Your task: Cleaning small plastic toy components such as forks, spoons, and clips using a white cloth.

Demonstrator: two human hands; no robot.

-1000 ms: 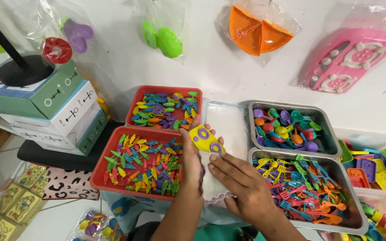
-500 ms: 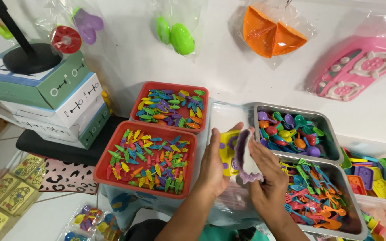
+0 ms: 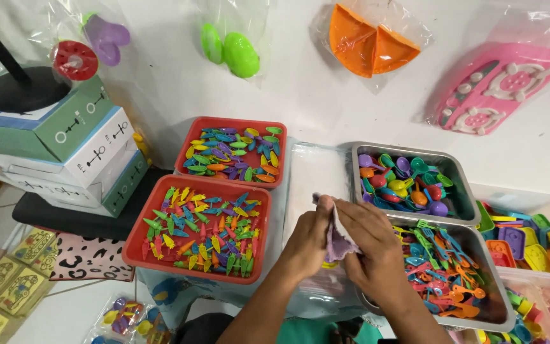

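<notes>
We see the white tabletop (image 3: 313, 121) filling most of the view, with bagged toys lying along its far edge. Two red trays (image 3: 193, 255) of small coloured pieces stand toward its left side, one behind the other. Two metal trays (image 3: 459, 178) sit toward the right edge, the far one holding spoons, the near one forks and spatulas. Between the red and metal trays lies a clear plastic bag (image 3: 310, 169). Over the near part of that bag our hands meet: the left hand (image 3: 310, 239) and the right hand (image 3: 373, 245) are both closed around a purple-edged white cloth (image 3: 335, 241), pressed together with the cloth between them. A sliver of yellow shows beneath them; we cannot tell what it is.
</notes>
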